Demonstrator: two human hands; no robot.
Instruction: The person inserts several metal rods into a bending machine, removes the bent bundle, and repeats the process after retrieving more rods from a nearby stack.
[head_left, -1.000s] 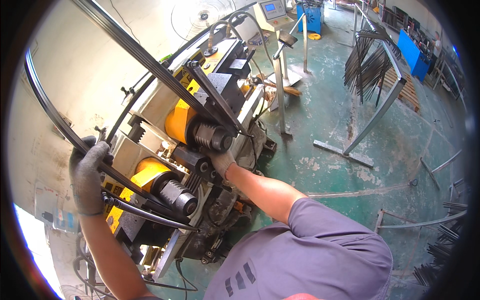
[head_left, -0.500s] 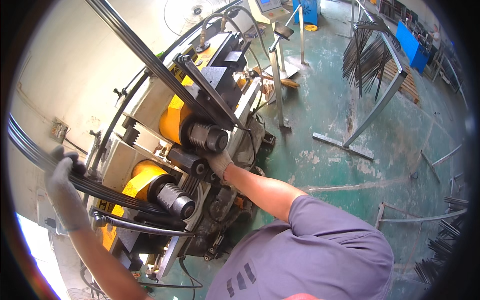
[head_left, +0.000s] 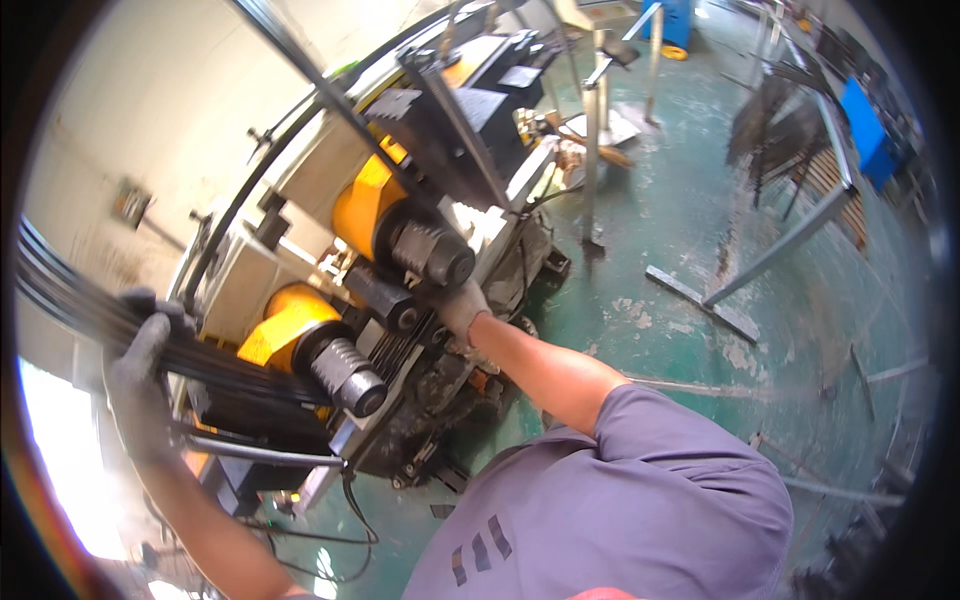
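At the far left of the frame, a bundle of dark strips (head_left: pixel 70 295) comes in past the edge, blurred, and slopes down toward the machine. The person's left hand (head_left: pixel 142 375), in a grey glove, is wrapped around it, fingertips over the far side and thumb on the near side, so the strips are pinched in the grip. Above, a small box (head_left: pixel 132 203) sits on the pale wall. Just below the bundle, a slim grey bar (head_left: pixel 265 452) runs nearly level across the lower left.

Moving right, the strips reach the lower yellow housing (head_left: pixel 290 320) and its threaded shaft (head_left: pixel 346 376). From the top edge, left of centre, more dark bars (head_left: pixel 285 50) slant down to the upper yellow housing (head_left: pixel 362 212), with a second threaded shaft (head_left: pixel 432 252). A dark cylinder (head_left: pixel 382 298) lies between the two shafts.

Near the centre, the right hand (head_left: pixel 466 312), gloved too, reaches in just under the upper shaft; its fingers are hidden, so I can't tell whether they grip anything. The grey shirt (head_left: pixel 620 500) fills the lower middle. At upper right, dark rods (head_left: pixel 768 120) hang from a metal stand (head_left: pixel 785 245), near a wooden pallet (head_left: pixel 850 215) and a blue cabinet (head_left: pixel 866 130).
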